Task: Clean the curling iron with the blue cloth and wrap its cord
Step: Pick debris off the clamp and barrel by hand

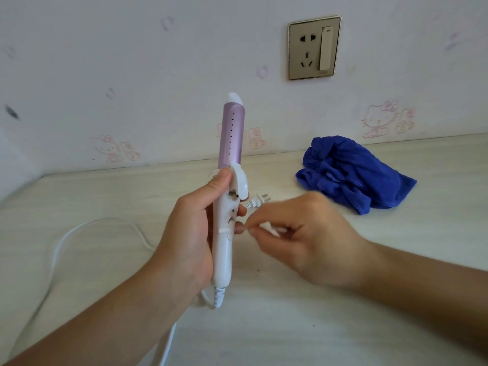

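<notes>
The right hand (303,233) is smeared with motion blur, so honestly can't tell how its fingertips pinch the thin white cord (169,342). Cord runs off the bottom. The small white two-pin plug (260,200) is half hidden behind the white-and-lilac curling iron (232,133).

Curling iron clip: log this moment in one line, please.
left hand: holds curling iron upright | right hand: pinches cord near plug | blue cloth: crumpled on table, untouched | wrap: not yet done
</notes>
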{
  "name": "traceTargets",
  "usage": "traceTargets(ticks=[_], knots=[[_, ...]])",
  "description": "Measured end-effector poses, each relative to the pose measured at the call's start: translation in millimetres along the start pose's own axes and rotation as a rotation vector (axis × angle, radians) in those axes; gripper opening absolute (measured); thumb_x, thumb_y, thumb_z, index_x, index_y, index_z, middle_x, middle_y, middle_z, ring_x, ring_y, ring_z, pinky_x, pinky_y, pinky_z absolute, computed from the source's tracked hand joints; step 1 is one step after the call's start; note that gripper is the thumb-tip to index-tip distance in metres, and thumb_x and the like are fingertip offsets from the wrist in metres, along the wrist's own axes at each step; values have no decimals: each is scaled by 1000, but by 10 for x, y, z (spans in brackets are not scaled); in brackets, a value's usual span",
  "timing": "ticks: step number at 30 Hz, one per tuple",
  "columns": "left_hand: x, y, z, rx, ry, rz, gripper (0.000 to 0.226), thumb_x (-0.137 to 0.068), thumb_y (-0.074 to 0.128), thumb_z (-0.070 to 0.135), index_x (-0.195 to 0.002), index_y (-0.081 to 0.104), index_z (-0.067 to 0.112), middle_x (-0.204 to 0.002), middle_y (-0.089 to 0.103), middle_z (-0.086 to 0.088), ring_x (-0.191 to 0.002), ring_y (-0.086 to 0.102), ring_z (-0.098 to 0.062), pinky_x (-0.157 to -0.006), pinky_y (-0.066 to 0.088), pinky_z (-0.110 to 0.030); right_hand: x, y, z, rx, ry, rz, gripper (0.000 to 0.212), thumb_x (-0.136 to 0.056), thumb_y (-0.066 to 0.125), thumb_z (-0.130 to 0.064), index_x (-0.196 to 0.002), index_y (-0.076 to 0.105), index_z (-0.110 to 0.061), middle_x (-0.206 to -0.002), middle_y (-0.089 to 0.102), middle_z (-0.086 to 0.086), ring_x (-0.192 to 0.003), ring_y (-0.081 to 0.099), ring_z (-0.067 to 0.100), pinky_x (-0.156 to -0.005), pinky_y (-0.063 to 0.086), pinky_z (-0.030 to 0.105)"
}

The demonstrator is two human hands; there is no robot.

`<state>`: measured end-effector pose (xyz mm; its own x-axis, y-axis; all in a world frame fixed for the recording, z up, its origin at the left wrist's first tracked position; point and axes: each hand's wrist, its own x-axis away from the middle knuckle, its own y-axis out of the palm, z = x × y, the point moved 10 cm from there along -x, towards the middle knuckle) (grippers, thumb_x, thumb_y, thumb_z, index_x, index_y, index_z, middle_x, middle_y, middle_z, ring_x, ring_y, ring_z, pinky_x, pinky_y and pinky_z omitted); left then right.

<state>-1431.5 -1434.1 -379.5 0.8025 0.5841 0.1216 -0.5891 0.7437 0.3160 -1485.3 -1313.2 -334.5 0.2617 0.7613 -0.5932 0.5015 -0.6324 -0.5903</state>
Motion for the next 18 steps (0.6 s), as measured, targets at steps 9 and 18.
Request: traceTargets(ticks=[9,18], knots=[[13,26,3,-57,13,-12,44,-79,67,51,-93,80,13,-81,72,-5,-66,63,-16,-55,50,-26,-50,-119,19,15,12,76,14,-91,71,-5,-85,78,-15,-50,33,-18,-44,32,9,-50,25,14],[36,15,0,-95,14,18,55,-103,46,50,-80,81,15,-75,61,-9,-55,50,-17,-44,42,-25,-109,-200,54,41,24,88,15,-90,71,-3,-81,76,-15,-48,32,-17,-44,33,10,-49,25,14]])
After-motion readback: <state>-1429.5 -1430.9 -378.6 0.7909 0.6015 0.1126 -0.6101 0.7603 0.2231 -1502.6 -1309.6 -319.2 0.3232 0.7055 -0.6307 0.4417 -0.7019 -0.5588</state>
